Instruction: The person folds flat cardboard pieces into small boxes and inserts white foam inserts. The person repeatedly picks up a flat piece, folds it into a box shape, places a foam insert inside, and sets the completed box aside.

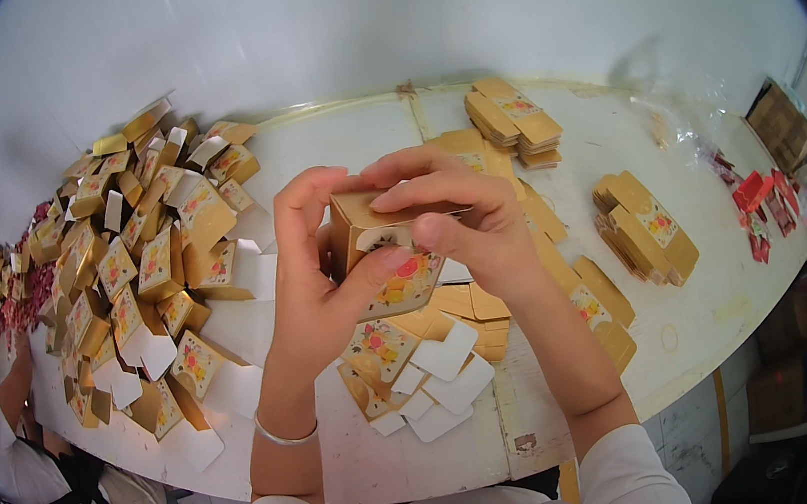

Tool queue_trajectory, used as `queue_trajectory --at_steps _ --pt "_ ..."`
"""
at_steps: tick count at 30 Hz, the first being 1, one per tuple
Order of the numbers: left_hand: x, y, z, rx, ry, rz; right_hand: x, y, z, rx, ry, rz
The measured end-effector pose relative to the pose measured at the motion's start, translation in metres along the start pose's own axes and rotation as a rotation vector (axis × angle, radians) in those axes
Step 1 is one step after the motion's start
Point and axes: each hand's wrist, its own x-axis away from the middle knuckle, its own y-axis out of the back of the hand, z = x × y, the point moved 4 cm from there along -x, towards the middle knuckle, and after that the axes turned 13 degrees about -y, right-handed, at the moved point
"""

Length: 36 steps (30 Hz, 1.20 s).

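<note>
Over the middle of the table I hold a small gold carton (414, 294) with a printed flower pattern. My left hand (312, 283) wraps its left side, the thumb pressing near the upper edge of the flowered face. From the right, my right hand (476, 223) grips the same carton, fingers across its top and thumb at the front edge. The fingers partly cover the top, so I cannot tell whether its flap is closed. Below my hands lie flat gold cartons (376, 356) with white inner flaps (451, 377), fanned over each other.
A large heap of formed gold cartons (163, 261) fills the table's left side. Stacks of flat cartons stand at the back (516, 117) and right (647, 227). Red packets (754, 194) lie at the right edge. Another person's arm (17, 385) reaches in at far left.
</note>
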Motion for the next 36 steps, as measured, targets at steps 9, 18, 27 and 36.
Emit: queue_trajectory --at_steps 9,18,27,36 --pt "0.0 -0.004 -0.008 0.006 0.042 0.066 -0.003 0.007 -0.002 -0.185 -0.197 -0.014" --pt "0.001 0.004 -0.009 0.105 0.028 -0.085 0.004 -0.017 0.015 0.33 0.136 -0.052" --pt "0.005 0.004 -0.029 -0.352 -0.287 -0.032 0.008 -0.001 0.015 0.356 0.24 -0.212" --pt "0.006 0.159 -0.075 -2.209 -0.135 -0.086 0.003 0.099 -0.072 1.008 -0.236 -0.362"
